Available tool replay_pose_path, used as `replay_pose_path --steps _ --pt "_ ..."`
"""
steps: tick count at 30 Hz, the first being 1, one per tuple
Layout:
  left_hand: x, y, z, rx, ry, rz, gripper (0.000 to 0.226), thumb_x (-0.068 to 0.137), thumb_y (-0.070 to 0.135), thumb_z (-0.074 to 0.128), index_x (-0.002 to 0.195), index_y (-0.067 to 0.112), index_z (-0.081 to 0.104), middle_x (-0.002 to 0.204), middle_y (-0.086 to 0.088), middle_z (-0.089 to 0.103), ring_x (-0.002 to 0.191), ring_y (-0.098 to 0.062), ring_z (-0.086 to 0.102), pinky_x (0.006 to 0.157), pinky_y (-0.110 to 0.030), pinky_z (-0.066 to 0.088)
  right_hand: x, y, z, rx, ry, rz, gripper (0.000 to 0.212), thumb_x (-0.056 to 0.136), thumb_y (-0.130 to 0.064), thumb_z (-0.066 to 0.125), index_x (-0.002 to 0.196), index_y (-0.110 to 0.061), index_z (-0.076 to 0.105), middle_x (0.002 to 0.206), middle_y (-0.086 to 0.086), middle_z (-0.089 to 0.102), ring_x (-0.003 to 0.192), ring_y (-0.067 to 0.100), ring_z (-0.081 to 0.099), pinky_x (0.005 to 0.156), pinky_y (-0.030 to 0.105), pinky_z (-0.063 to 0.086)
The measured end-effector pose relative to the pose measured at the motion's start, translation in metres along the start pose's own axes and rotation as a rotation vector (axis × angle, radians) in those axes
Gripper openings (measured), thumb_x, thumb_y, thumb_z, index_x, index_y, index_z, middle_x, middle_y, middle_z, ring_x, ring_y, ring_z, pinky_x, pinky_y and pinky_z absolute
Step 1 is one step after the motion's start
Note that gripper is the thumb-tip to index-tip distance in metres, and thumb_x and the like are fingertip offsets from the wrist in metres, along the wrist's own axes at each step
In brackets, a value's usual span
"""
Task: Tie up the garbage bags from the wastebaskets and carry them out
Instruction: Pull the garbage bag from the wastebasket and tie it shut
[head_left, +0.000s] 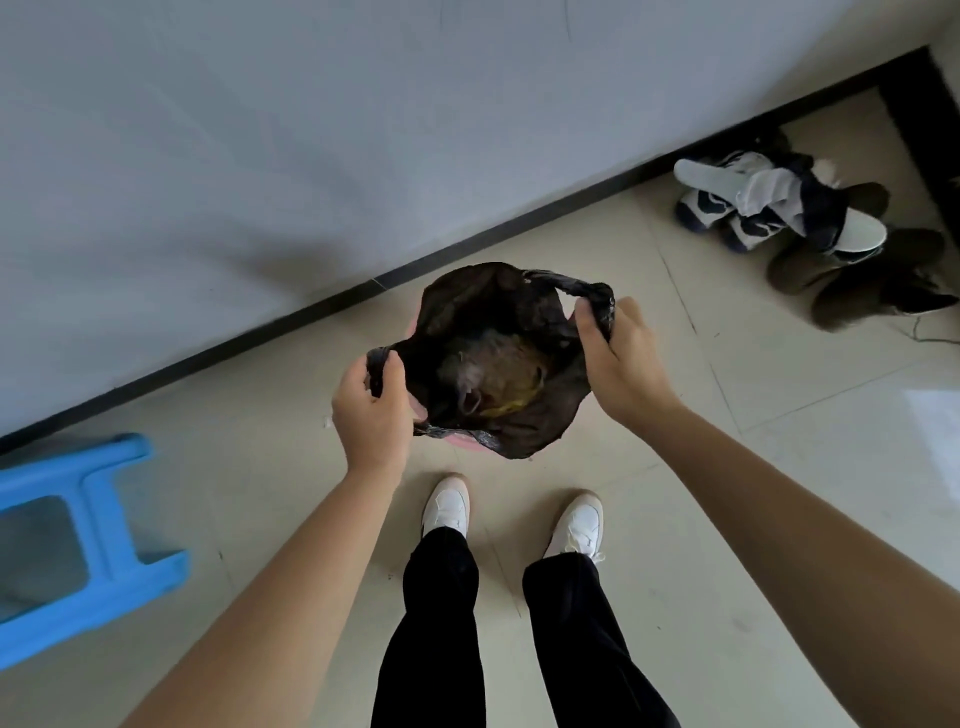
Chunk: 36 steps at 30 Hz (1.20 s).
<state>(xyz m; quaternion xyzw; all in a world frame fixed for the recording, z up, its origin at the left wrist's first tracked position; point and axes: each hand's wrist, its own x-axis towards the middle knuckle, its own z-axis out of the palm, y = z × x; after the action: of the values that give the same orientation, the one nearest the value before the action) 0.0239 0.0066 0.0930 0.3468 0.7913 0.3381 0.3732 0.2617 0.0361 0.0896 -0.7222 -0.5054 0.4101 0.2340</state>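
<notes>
Two white shoes (514, 514) and dark trouser legs stand at the bottom of the view on a pale tiled floor (779, 467), seen from above. Just beyond them, both bare arms reach forward to a black garbage bag (493, 358) sitting in a pink wastebasket (460, 442), of which only slivers of rim show. The left hand (371, 410) is closed around a bunched handle at the bag's near-left edge; the right hand (621, 358) is closed around the twisted handle at its far-right edge. The mouth gapes open between them, showing brownish and yellow rubbish inside. A good knot probably calls for lifting slightly, drawing both handles together over the centre, then crossing them. A blue plastic stool (88, 540) sits left; a heap of shoes (810, 234) lies far right, by the grey wall (311, 130).
</notes>
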Motion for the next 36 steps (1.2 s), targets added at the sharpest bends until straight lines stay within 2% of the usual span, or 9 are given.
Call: replay_pose_path --steps 3,6,11,15,19,22,27,33,36 --pt "-0.010 0.035 -0.021 -0.105 -0.086 -0.009 0.022 0.091 0.017 0.059 0.075 0.032 0.063 0.052 0.015 0.055 0.048 -0.004 0.053 0.045 -0.020 0.043 -0.012 -0.024 -0.027 0.055 -0.154 0.048 0.022 0.094 -0.061 0.049 0.094 -0.039 0.048 0.110 -0.005 0.042 0.114 0.017 0.046 0.100 0.036 0.042" --pt "-0.022 0.071 -0.047 -0.160 -0.173 -0.084 0.031 0.084 0.007 0.059 0.106 0.028 0.068 0.060 0.017 0.062 0.056 -0.005 0.058 0.042 -0.022 0.040 -0.030 -0.054 -0.056 -0.002 -0.297 0.001 0.069 0.084 -0.046 0.072 0.137 -0.028 0.031 0.123 -0.006 0.031 0.120 0.014 0.034 0.099 0.027 0.032" --pt "-0.054 0.136 -0.093 0.046 -0.305 0.172 0.055 0.080 0.002 0.056 0.117 0.043 0.057 0.098 0.038 0.066 0.094 0.015 0.061 0.078 -0.006 0.046 -0.058 -0.111 -0.098 -0.106 -0.304 -0.118 0.081 0.080 -0.036 0.075 0.139 -0.024 0.022 0.132 0.001 0.041 0.120 0.018 0.045 0.092 0.026 0.036" --pt "-0.075 0.207 -0.137 0.032 -0.310 0.228 0.048 0.083 0.001 0.053 0.121 0.029 0.057 0.102 0.013 0.067 0.096 -0.008 0.063 0.090 -0.040 0.054 -0.087 -0.167 -0.140 -0.247 -0.307 -0.171 0.108 0.063 -0.051 0.084 0.144 -0.024 0.018 0.137 0.002 0.044 0.124 0.021 0.046 0.094 0.028 0.038" --pt "-0.084 0.288 -0.178 0.066 -0.222 0.411 0.061 0.083 0.003 0.058 0.138 0.028 0.046 0.119 0.004 0.056 0.093 0.002 0.056 0.084 -0.026 0.050 -0.112 -0.222 -0.187 -0.394 -0.299 -0.234 0.124 0.041 -0.073 0.082 0.136 -0.029 0.017 0.126 -0.002 0.038 0.112 0.024 0.049 0.094 0.038 0.047" --pt "-0.087 0.346 -0.201 0.105 -0.161 0.545 0.074 0.086 0.001 0.059 0.151 0.019 0.028 0.151 -0.005 0.032 0.138 -0.014 0.030 0.112 -0.040 0.035 -0.129 -0.256 -0.224 -0.765 -0.299 -0.411 0.130 0.032 -0.082 0.079 0.133 -0.025 0.018 0.121 -0.003 0.028 0.090 0.017 0.045 0.080 0.029 0.045" --pt "-0.099 0.430 -0.240 -0.028 -0.179 0.686 0.097 0.095 0.014 0.062 0.156 0.022 -0.013 0.151 0.020 0.007 0.132 0.016 0.013 0.107 -0.003 0.015 -0.139 -0.308 -0.283 -1.043 -0.015 -0.460 0.064 0.077 -0.028 0.072 0.126 -0.014 0.033 0.123 0.004 0.045 0.071 0.027 0.059 0.055 0.038 0.047" --pt "-0.110 0.503 -0.287 -0.074 -0.122 0.854 0.091 0.095 0.004 0.059 0.157 0.024 -0.005 0.154 0.013 0.019 0.128 0.006 0.033 0.095 0.003 0.024 -0.145 -0.390 -0.344 -0.436 0.229 -0.461 0.020 0.085 -0.036 0.068 0.101 -0.026 0.061 0.097 -0.004 0.059 0.088 0.022 0.059 0.070 0.033 0.045" --pt "-0.123 0.537 -0.301 -0.286 -0.010 0.763 0.060 0.087 0.003 0.070 0.126 0.014 0.026 0.115 -0.002 0.051 0.099 -0.020 0.058 0.079 -0.016 0.050 -0.163 -0.431 -0.356 0.150 0.140 -0.495 0.012 0.094 -0.028 0.063 0.084 -0.034 0.066 0.076 -0.014 0.069 0.072 0.009 0.065 0.062 0.017 0.047"
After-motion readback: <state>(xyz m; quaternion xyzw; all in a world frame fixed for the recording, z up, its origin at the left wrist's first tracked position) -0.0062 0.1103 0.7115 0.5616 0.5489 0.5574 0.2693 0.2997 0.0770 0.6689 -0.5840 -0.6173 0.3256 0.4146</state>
